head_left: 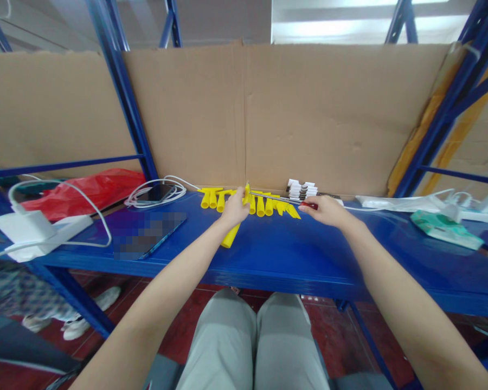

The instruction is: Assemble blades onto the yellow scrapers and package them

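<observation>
My left hand (pixel 235 208) is closed around a yellow plastic tube-shaped part (pixel 230 238). Its round end sticks out below my palm, and its top shows beside my fingertips. In my right hand (pixel 325 210) is a screwdriver with a red handle (pixel 309 206). The thin metal shaft points left, its tip at the top of the held part; whether it touches a screw is too small to see. Several similar yellow parts (pixel 261 207) lie in a row on the blue table (pixel 301 254), on both sides of my left hand. White pieces (pixel 301 189) are stacked behind my right hand.
A cardboard panel (pixel 309 119) stands along the table's back. On the left are a tablet-like slab (pixel 162 235), a phone (pixel 159 193) with coiled white cable, a red bag (pixel 93 189) and a white charger (pixel 26 230). A green packet (pixel 445 228) lies right.
</observation>
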Available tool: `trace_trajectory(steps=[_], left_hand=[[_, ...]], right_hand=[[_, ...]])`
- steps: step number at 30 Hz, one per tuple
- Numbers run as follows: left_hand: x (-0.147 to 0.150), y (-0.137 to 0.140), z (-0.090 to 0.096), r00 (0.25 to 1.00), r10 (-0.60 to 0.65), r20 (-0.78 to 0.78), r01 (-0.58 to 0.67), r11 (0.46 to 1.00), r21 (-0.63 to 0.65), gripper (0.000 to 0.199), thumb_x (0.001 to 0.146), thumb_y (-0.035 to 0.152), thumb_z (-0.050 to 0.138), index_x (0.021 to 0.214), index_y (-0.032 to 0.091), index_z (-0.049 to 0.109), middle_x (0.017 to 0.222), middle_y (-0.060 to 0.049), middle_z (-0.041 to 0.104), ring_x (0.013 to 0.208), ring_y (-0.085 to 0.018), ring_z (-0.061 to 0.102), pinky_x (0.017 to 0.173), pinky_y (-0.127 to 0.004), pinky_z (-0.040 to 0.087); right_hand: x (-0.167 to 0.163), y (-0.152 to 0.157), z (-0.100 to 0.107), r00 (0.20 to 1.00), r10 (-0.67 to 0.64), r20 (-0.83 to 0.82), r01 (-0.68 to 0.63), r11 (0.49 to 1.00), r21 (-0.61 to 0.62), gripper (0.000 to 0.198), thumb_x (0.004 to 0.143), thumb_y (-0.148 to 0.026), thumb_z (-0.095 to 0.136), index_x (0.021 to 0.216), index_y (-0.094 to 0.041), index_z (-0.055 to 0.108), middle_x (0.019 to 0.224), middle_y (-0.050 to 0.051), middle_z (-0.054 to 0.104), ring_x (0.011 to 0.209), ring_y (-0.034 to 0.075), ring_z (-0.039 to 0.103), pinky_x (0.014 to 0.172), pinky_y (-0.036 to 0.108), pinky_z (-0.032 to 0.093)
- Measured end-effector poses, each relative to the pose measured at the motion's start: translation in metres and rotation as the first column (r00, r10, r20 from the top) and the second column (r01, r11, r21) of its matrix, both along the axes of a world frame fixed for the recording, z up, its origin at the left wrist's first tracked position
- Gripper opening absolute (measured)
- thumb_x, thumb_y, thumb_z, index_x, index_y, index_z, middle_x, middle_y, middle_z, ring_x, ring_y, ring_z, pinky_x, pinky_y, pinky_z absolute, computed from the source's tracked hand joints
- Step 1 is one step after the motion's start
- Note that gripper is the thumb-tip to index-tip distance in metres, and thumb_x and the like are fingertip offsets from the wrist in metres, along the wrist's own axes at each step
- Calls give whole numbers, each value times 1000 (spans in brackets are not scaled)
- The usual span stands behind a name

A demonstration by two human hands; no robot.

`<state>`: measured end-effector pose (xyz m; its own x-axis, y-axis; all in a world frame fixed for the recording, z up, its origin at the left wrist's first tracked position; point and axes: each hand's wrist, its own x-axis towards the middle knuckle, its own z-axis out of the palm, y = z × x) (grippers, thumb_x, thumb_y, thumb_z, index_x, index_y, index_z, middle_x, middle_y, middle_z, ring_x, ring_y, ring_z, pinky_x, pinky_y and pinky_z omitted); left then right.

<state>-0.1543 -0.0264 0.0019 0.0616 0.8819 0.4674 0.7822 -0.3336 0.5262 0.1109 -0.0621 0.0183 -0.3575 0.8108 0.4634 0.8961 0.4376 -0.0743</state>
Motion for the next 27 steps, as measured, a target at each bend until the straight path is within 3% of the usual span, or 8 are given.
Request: trace_trajectory(steps=[6,10,16,22,27], left_hand=[[0,2,-1,1000,-4,14,4,1000,-13,29,79,10,53,106,18,47,116,-11,61,91,-20,65,79,-34,50],[1,1,0,1000,-5,2,5,1000,-8,30,79,9,52,107,18,47,116,-12,62,91,-21,65,80,-35,50],[-1,1,0,1000,7,11,-7,1000,8,30,79,9,53,106,18,47,115,-10,62,92,-20,64,80,-34,50],[-2,3,-2,1000,5,11,-5,1000,8,31,78,9,53,107,18,47,114,-11,62,91,-20,65,80,-35,50],[-1,2,-2,1000,-4,4,4,1000,31,30,78,9,54,105,19,48,113,-10,63,94,-21,64,85,-37,49]], right_hand=[[0,6,-5,997,-13,-70,15,1000,19,13,73,-31,61,78,-21,53,71,4,63,59,16,54,54,25,33],[3,6,-5,999,-25,-38,27,997,74,10,76,-30,59,74,-21,56,70,3,64,60,16,55,55,25,33],[1,0,-1,999,-7,-42,10,998,58,21,82,-38,52,79,-22,65,75,5,69,67,19,59,56,26,34],[0,5,-5,998,-4,-67,8,998,65,14,72,-33,61,79,-22,57,72,4,66,60,17,56,54,25,34],[3,5,-5,1000,-2,-31,5,994,110,9,75,-31,56,73,-23,57,70,3,65,61,16,55,54,24,33]])
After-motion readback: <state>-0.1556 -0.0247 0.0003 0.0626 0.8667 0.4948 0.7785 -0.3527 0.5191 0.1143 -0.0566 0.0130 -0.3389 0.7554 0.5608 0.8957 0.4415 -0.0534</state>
